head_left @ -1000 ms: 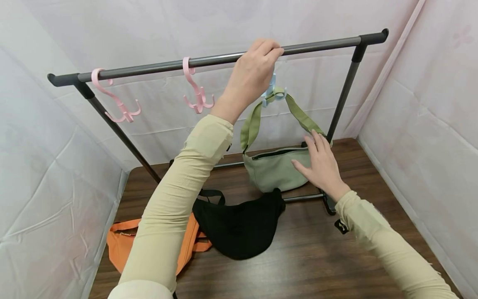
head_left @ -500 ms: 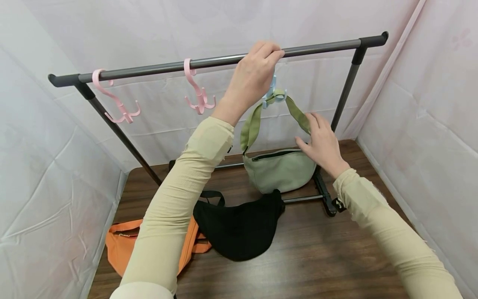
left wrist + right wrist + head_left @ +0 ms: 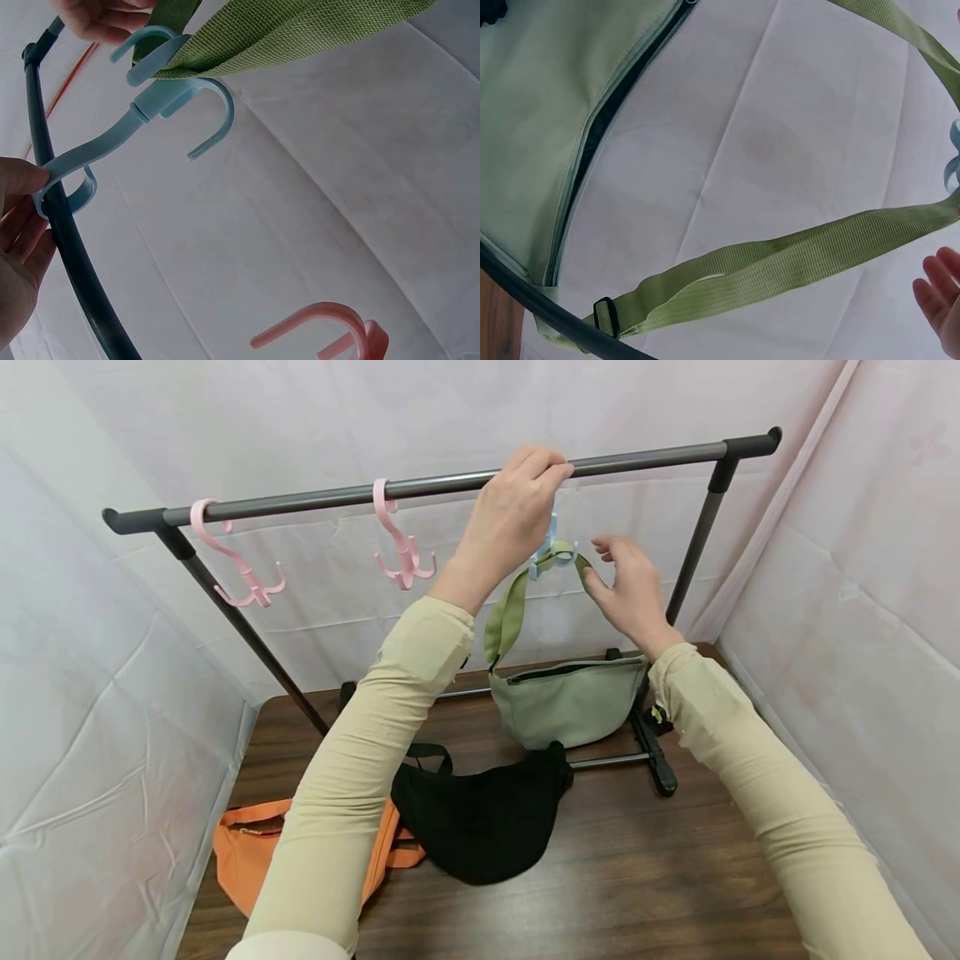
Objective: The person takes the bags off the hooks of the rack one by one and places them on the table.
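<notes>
My left hand (image 3: 513, 514) is at the top rail (image 3: 637, 457) of a garment rack. In the left wrist view, its thumb and fingers pinch the upper curve of a light blue multi-prong hook (image 3: 156, 97) on the rail. Over a lower prong loops the olive strap (image 3: 300, 37) of a sage-green shoulder bag (image 3: 570, 703), which hangs below with its zip partly open. Beside the strap, just right of the hook, is my right hand (image 3: 628, 589), fingers loosely bent. Whether it touches the strap is hard to tell.
Two pink hooks, a middle one (image 3: 407, 560) and a left one (image 3: 255, 589), hang on the same rail. A black bag (image 3: 483, 827) and an orange bag (image 3: 247, 860) lie on the wooden table (image 3: 637, 885). Pale fabric walls (image 3: 862, 610) enclose the space.
My right hand has risen from beside the green bag's body, up along its strap, to near the blue hook. The left hand stays at the rail.
</notes>
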Action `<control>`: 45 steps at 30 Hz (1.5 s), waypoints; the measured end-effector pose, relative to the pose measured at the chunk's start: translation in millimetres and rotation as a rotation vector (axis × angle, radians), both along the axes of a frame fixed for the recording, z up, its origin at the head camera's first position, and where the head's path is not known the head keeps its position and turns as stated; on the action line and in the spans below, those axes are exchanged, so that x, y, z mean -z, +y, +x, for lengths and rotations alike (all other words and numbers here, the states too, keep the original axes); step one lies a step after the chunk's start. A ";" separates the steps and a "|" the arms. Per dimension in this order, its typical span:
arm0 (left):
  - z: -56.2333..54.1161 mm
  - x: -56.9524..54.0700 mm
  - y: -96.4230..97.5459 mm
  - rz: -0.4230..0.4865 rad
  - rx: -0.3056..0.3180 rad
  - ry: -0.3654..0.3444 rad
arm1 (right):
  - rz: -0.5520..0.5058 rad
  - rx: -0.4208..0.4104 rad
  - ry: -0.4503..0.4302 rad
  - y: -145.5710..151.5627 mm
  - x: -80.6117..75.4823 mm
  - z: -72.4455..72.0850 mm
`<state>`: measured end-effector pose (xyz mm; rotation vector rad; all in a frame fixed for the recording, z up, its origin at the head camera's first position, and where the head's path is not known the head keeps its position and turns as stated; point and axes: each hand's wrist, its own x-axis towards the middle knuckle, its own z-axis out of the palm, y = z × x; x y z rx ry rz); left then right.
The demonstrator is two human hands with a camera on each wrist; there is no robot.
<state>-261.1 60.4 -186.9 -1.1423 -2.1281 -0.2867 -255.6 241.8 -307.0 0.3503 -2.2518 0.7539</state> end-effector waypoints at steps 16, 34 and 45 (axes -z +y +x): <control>-2.0 1.1 4.6 0.012 0.009 -0.014 | 0.052 -0.103 0.230 4.6 -20.7 -12.2; -5.4 4.9 4.9 0.025 0.013 -0.003 | 0.219 -0.043 0.419 -3.6 -64.4 -6.0; -3.1 -0.7 7.6 0.153 0.068 -0.135 | 0.179 -0.048 0.504 -10.6 -75.9 11.5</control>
